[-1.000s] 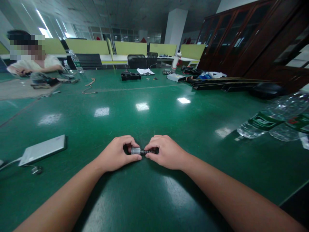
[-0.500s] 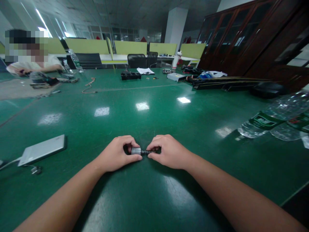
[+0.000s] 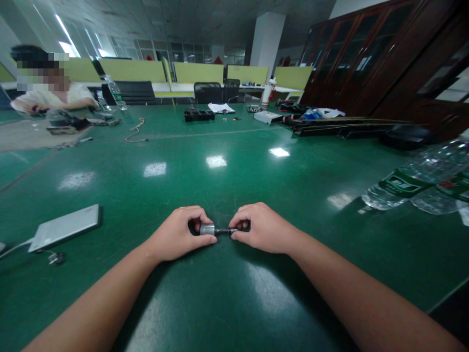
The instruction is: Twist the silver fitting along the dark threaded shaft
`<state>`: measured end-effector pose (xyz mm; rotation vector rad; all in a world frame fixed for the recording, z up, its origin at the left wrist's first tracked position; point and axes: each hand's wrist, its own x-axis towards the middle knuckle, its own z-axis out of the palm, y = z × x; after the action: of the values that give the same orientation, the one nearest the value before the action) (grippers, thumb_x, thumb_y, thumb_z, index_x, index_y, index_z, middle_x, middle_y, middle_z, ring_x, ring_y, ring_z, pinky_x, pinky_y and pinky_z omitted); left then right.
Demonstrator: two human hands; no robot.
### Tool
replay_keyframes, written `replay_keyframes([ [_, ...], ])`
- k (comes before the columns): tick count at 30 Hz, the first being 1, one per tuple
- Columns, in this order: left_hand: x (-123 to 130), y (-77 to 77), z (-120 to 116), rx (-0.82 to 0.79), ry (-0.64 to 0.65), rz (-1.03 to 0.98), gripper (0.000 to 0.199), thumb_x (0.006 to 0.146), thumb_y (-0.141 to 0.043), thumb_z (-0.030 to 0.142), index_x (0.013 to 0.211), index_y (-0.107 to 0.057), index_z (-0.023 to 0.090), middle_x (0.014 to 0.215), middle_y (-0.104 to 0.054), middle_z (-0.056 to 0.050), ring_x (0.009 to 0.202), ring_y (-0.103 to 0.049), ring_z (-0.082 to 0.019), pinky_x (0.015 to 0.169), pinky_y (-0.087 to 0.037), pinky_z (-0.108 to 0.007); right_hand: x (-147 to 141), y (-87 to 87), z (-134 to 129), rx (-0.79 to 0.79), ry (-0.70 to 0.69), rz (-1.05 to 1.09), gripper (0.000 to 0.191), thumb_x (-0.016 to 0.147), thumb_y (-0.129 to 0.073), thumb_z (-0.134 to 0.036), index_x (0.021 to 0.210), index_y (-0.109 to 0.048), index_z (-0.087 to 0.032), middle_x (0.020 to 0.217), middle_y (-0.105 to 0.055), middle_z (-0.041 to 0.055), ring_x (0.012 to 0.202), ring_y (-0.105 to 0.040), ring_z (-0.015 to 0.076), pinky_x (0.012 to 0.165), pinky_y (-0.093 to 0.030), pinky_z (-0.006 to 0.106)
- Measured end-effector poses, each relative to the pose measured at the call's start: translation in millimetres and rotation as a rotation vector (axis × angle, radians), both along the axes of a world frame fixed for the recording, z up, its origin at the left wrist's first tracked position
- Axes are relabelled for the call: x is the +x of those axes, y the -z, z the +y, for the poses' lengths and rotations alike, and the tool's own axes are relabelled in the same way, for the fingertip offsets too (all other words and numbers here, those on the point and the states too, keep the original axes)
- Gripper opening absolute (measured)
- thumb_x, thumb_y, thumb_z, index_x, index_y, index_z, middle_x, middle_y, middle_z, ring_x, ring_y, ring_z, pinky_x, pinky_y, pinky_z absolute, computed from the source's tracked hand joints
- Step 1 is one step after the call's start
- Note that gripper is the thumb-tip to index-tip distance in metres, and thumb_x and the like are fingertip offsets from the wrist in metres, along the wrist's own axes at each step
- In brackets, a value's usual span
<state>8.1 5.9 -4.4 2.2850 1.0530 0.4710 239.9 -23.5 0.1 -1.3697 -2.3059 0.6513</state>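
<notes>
Green surface (image 3: 256, 171), smooth and glossy, patched with reflected light; yellow-green partitions (image 3: 198, 73) behind, dark wooden cabinet (image 3: 348, 54) at right. Listed left to right:

- Seated person (image 3: 60, 98), pale top, at the far left corner.
- Flat slab (image 3: 68, 228), rectangular, silvery, toward the left edge; white cable (image 3: 16, 247) at its near end.
- Clear plastic bottle (image 3: 116, 93), green label, by the far edge; contents indistinct.
- Thin cord (image 3: 135, 131), pale, loosely curved, near the far edge.
- Left hand (image 3: 181, 232): thumb and fingers closed around a metal cylinder (image 3: 208, 229), grey, smooth, held sideways toward the near edge, about midway along it; contact with the surface cannot be told.
- Black tray (image 3: 199, 116), divided, at the far edge; contents too small to read.
- Dark shaft (image 3: 223, 231), slender, projecting from the cylinder's right end.
- Right hand (image 3: 264, 230): fingers pinching the shaft's outer end.
- White box (image 3: 267, 117), flat, toward the far edge.
- Two clear plastic bottles (image 3: 399, 186), green-labelled, overlapping, by the right edge; fill uncertain.
</notes>
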Motion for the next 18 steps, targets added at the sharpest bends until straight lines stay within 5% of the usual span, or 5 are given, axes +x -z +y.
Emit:
replay_keyframes([
  [18,-2,2.5,1,-0.023,0.030,-0.016,0.021,0.076,-0.076,0.035,0.084,-0.066,0.018,0.079,-0.064,0.000,0.073,-0.059,-0.016,0.069,-0.043,-0.027,18,-11.3,2,-0.181,0.104,-0.105,0.013,0.070,-0.069,-0.019,0.080,-0.077,-0.019,0.072,-0.071,0.0008,0.064,-0.061,0.0128,0.057,-0.041,0.024],
])
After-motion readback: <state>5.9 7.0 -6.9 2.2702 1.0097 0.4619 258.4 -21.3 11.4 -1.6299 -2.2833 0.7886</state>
